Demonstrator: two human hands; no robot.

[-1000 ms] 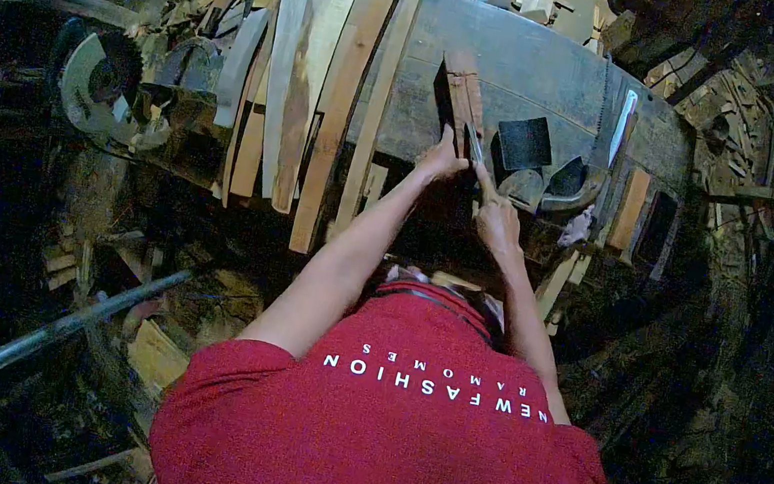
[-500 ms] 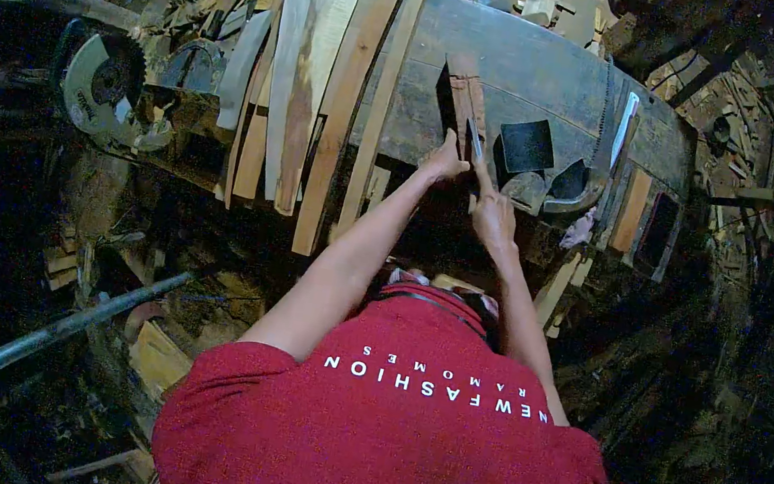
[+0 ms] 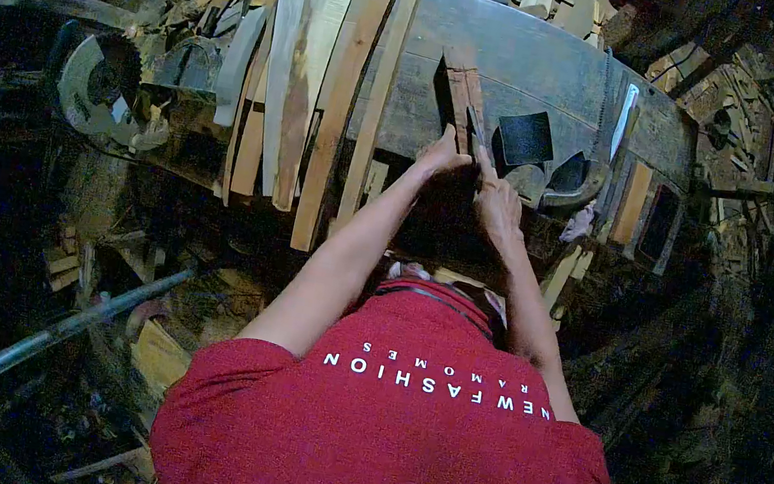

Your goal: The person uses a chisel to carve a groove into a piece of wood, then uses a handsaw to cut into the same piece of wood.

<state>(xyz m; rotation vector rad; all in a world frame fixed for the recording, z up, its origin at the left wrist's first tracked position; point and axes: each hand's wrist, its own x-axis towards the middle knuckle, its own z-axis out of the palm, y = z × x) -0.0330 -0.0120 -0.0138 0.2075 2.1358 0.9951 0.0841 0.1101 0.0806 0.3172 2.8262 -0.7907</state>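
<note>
A short reddish wood block (image 3: 461, 76) lies on the dark workbench (image 3: 541, 38), its far end pointing away from me. My left hand (image 3: 443, 156) grips the near end of this block, with the thumb along its side. In my right hand (image 3: 497, 204) is a slim pointed tool (image 3: 480, 143), held by its near end, with its narrow tip against the right side of the block. The exact kind of tool cannot be made out. Just right of it rests a dark square piece (image 3: 526, 139).
Long boards (image 3: 339, 113) lie across the bench at the left, beside a circular saw (image 3: 93, 84). A handsaw (image 3: 600, 124) and an orange-brown wood piece (image 3: 631, 202) lie at the right. A metal pipe (image 3: 69, 331) slants at the lower left.
My right hand has shifted slightly down and toward me with the tool, whose tip still meets the block. My left hand keeps its hold. The whole view has shifted a little.
</note>
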